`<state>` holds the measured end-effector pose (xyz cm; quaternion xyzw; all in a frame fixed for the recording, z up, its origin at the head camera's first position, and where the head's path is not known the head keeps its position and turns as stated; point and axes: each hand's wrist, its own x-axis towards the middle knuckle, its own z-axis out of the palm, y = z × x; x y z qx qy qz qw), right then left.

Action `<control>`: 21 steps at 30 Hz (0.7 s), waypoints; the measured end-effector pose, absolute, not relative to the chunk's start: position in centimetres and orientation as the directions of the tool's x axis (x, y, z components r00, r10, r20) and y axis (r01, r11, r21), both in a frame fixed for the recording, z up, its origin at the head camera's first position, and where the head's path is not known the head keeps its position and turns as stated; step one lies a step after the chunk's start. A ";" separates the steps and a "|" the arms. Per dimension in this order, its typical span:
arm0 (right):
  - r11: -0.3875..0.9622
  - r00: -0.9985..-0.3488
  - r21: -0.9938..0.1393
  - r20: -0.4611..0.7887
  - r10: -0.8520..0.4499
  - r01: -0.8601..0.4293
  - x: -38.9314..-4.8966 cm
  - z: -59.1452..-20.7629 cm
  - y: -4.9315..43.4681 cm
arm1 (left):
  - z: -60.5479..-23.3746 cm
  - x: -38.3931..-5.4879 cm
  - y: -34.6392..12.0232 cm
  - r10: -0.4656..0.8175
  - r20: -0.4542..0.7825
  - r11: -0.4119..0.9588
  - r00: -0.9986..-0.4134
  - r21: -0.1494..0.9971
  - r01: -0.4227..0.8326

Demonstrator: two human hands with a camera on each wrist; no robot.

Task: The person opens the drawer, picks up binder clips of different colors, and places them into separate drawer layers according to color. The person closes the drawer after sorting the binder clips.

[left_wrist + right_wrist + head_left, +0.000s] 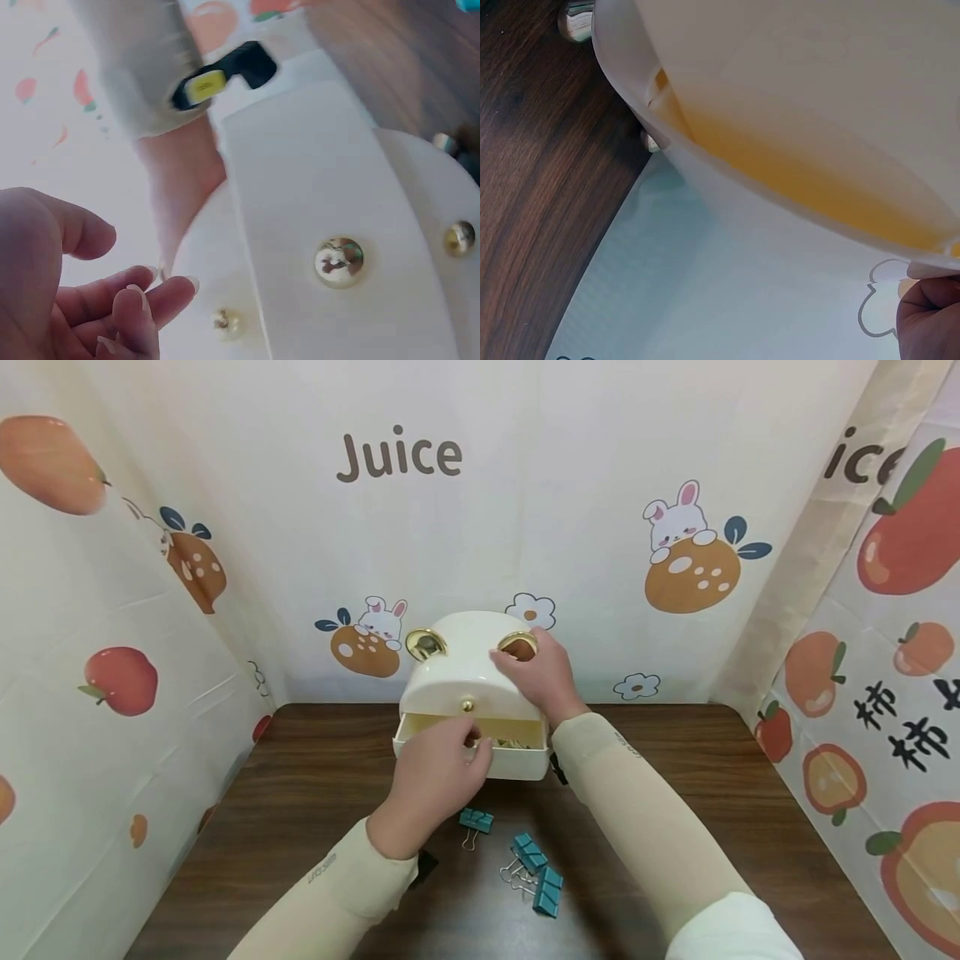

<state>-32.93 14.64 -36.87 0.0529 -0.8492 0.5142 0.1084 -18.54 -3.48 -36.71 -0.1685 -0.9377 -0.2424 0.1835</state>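
A white storage box (468,693) with a rounded top stands at the back of the table, its lower drawer (517,766) pulled out. Some small greenish-white items (510,744) show inside. In front of that drawer is my left hand (442,764), fingers loosely bent and holding nothing; the left wrist view shows it beside the white front with a gold knob (339,262). My right hand (543,672) grips the box's upper right by the gold-rimmed round piece (519,645). In the right wrist view, my right hand (934,319) is at the box's edge.
Three teal binder clips lie on the dark wooden table (322,827) before the box: one clip (476,820) alone, a second clip (529,853) close to a third clip (548,893). Fruit-printed curtains (525,510) enclose the back and sides.
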 end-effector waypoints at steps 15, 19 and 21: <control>0.460 -0.980 -0.872 0.200 0.024 -0.167 -33.0 -36.8 14.7 | -40.5 -17.5 -6.0 0.017 0.185 0.700 -0.983 0.700 0.144; 0.461 -0.979 -0.872 0.201 0.029 -0.165 -33.0 -36.8 14.6 | -42.2 -17.7 -6.0 0.000 0.120 0.678 -0.993 0.730 0.088; 0.460 -0.979 -0.872 0.203 0.029 -0.167 -33.0 -36.8 14.6 | -42.9 -17.9 -5.9 0.001 0.102 0.666 -0.995 0.742 0.077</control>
